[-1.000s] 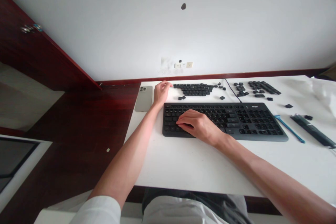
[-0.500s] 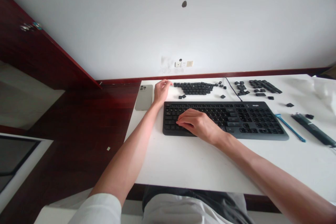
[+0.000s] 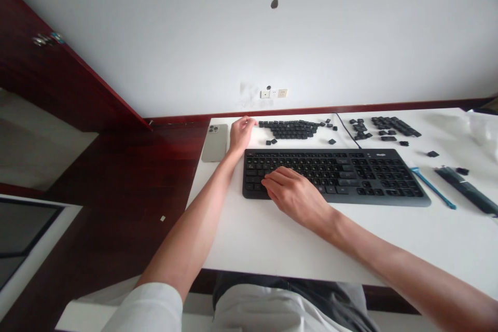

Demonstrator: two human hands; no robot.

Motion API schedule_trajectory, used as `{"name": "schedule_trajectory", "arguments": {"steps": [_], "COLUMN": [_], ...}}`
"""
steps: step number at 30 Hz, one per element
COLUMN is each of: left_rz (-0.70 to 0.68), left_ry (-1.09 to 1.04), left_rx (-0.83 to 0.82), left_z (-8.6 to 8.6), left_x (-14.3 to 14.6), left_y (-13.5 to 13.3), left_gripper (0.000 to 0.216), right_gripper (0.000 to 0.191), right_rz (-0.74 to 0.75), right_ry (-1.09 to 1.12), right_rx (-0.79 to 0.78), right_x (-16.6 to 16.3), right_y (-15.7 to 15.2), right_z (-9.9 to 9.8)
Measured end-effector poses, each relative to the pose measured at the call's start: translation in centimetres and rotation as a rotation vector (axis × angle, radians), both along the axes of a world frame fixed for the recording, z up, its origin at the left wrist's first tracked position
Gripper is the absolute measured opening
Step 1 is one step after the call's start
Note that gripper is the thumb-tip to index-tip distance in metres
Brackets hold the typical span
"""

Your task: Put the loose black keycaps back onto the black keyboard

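A black keyboard lies across the white desk. My right hand rests flat over its lower left keys, fingers stretched out and together. My left hand sits at the desk's far left, just behind the keyboard's corner, fingers curled in a pinch beside a heap of loose black keycaps. What the pinch holds is too small to make out.
A phone lies face down at the desk's left edge. More loose keycaps lie at the back right. A blue tool and a black bar lie right of the keyboard. The keyboard's cable runs to the back.
My right hand has slid slightly toward me on the keyboard and flattened. My left hand stays by the keycap heap. The view has shifted a little.
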State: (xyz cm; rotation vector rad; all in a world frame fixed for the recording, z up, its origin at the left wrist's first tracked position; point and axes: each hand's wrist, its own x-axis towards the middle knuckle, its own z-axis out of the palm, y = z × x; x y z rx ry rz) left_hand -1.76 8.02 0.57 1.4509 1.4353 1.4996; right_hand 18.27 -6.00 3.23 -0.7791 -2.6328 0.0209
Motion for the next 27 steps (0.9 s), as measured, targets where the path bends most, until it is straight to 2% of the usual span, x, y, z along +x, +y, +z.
{"name": "schedule_trajectory", "arguments": {"steps": [8,11,13,19,23,27], "left_rz": [0.005,0.006,-0.008,0.009,-0.009,0.012], "left_ry": [0.021,0.017,0.006,0.005,-0.009,0.024], "left_rx": [-0.014,-0.011,0.004,-0.009,0.037,0.022], "left_z": [0.0,-0.1,-0.2,-0.5,-0.5,-0.6], "left_x": [0.1,0.1,0.1,0.0,-0.2,-0.4], "left_y": [-0.1,-0.1,0.0,0.5,0.5,0.5], "left_gripper": [0.021,0.022,0.022,0.02,0.019,0.022], "right_gripper": [0.014,0.012,0.013,0.022,0.027,0.019], "right_rz": [-0.084,-0.104,-0.114,-0.074,-0.104,-0.129], "right_ry": [-0.172,-0.159,-0.104,0.15,0.261,0.208], "right_rx": [0.174,0.171,0.109,-0.222,-0.196,-0.164], "right_x": [-2.2,-2.4,-2.1,0.1,1.4,1.4], "right_y": [-2.0,-2.3,-1.8,2.8,7.4,11.4], "right_z": [0.3,0.0,-0.2,1.0,2.4,2.8]}}
